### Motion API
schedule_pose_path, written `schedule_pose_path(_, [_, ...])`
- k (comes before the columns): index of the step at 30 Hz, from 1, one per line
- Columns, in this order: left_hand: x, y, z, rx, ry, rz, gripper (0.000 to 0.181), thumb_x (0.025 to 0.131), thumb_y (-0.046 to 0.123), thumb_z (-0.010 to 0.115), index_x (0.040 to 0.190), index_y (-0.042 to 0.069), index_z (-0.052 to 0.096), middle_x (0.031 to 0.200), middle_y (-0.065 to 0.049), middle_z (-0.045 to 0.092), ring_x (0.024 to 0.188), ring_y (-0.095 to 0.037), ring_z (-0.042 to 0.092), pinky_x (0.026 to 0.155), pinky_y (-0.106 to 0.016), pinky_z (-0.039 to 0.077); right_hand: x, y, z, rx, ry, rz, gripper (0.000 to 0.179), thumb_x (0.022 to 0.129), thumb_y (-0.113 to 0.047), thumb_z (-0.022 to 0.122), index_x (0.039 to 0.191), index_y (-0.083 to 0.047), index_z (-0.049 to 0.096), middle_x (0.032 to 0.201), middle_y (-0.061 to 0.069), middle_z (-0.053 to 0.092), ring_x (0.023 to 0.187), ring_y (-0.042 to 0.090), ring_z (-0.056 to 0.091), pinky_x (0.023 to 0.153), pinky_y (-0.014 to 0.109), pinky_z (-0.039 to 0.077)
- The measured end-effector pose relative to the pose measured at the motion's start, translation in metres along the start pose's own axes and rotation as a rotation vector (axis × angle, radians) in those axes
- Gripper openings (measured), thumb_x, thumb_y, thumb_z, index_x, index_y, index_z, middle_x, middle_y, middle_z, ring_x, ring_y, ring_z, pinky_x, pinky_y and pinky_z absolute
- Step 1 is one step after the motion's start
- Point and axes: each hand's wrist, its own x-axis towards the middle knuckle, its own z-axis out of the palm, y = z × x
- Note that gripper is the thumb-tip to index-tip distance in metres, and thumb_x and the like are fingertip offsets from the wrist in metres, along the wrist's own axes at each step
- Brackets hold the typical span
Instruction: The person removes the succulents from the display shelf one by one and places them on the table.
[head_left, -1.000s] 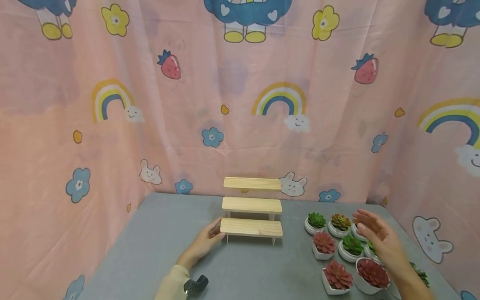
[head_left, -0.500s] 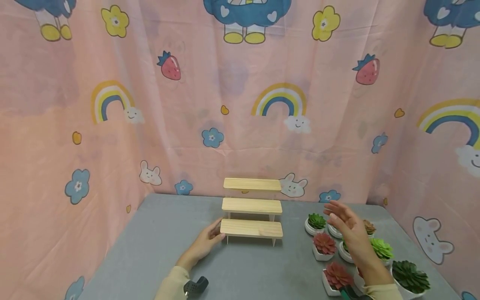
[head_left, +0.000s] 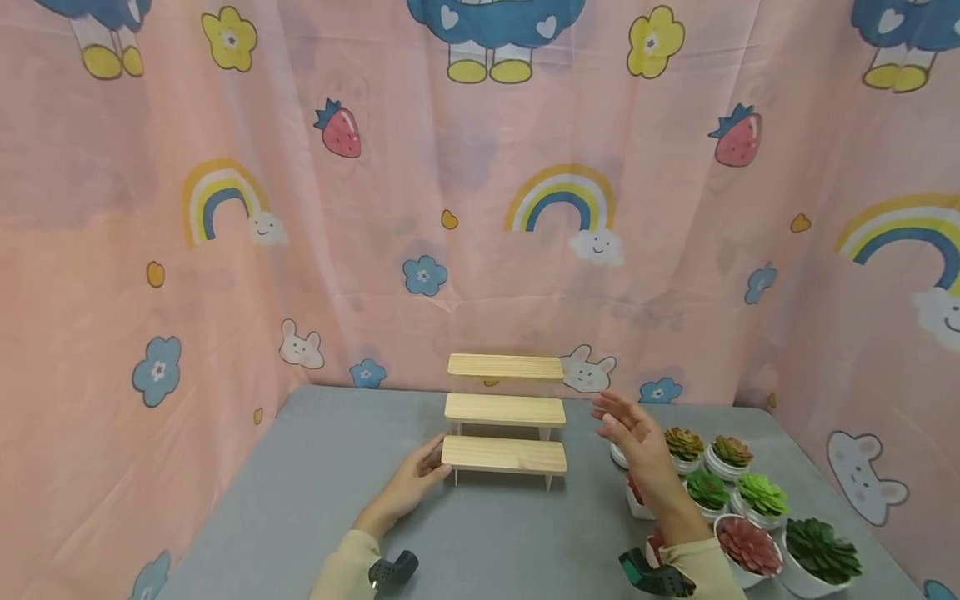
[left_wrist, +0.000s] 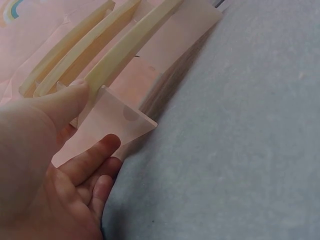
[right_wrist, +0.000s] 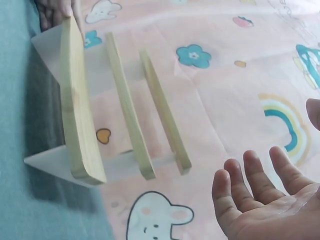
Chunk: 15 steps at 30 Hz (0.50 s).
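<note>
A three-tier wooden display shelf (head_left: 504,454) with pale boards and frosted side panels stands mid-table near the back. My left hand (head_left: 408,486) holds its left end. In the left wrist view, the thumb (left_wrist: 75,102) lies at the end of the front board while the other fingers (left_wrist: 97,155) rest along the frosted side panel (left_wrist: 117,117). To the right of the shelf, my right hand (head_left: 641,446) hovers with nothing in it, fingers spread and slightly bent. The right wrist view shows that palm (right_wrist: 280,215) bare beside the shelf (right_wrist: 77,100).
Several potted artificial succulents crowd the table's right side, among them a dark green one (head_left: 821,552), a red one (head_left: 748,546) and a bright green one (head_left: 761,497). My right forearm partly covers others. A pink patterned curtain (head_left: 480,300) hangs behind the grey table (head_left: 300,500).
My right hand has moved left from over the succulents toward the shelf, uncovering the pots at the right. The left hand and the shelf have stayed in place.
</note>
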Motion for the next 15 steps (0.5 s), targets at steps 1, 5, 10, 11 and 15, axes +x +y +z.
schedule_pose_path(1, [0.000,0.000,0.000,0.000,-0.001,0.001,0.069,0.104,0.028,0.059,0.160,0.005,0.027,0.147,-0.029,0.052,0.134,-0.042,0.053,0.111,-0.061,0.041,0.001,0.002,0.002,0.007,-0.001,0.006,0.041,0.108,-0.014,0.048,0.146,0.000,0.044,0.128,-0.021,0.060,0.117,-0.002,0.059,0.093,0.014,0.051])
schedule_pose_path(5, [-0.001,0.000,0.000,0.000,-0.001,-0.002,0.068,0.104,0.027,0.058,0.160,0.005,0.027,0.147,-0.029,0.052,0.133,-0.042,0.054,0.111,-0.061,0.041,0.004,0.008,0.011,0.017,-0.015,0.050,0.044,0.108,-0.018,0.048,0.147,0.000,0.042,0.128,-0.022,0.058,0.118,-0.003,0.058,0.093,0.014,0.051])
schedule_pose_path(10, [-0.002,-0.001,0.000,0.003,0.005,-0.021,0.068,0.103,0.028,0.060,0.159,0.006,0.029,0.146,-0.026,0.054,0.132,-0.040,0.055,0.110,-0.060,0.042,0.004,0.012,0.019,0.035,-0.033,0.069,0.045,0.108,-0.018,0.048,0.148,0.003,0.040,0.129,-0.020,0.058,0.119,0.000,0.058,0.094,0.014,0.050])
schedule_pose_path(11, [-0.002,-0.001,0.001,0.002,0.005,-0.023,0.068,0.103,0.029,0.060,0.159,0.006,0.029,0.145,-0.026,0.055,0.132,-0.040,0.056,0.110,-0.060,0.043,0.004,0.013,0.020,0.038,-0.032,0.070,0.045,0.108,-0.018,0.048,0.147,0.003,0.041,0.128,-0.020,0.058,0.119,0.001,0.059,0.093,0.014,0.050])
schedule_pose_path(15, [-0.003,0.000,0.001,-0.002,0.005,-0.027,0.070,0.102,0.030,0.061,0.159,0.004,0.030,0.144,-0.027,0.055,0.131,-0.041,0.056,0.108,-0.059,0.044,0.005,0.016,0.023,0.046,-0.024,0.076,0.040,0.108,-0.016,0.049,0.144,-0.001,0.045,0.126,-0.020,0.060,0.117,-0.001,0.060,0.093,0.015,0.051])
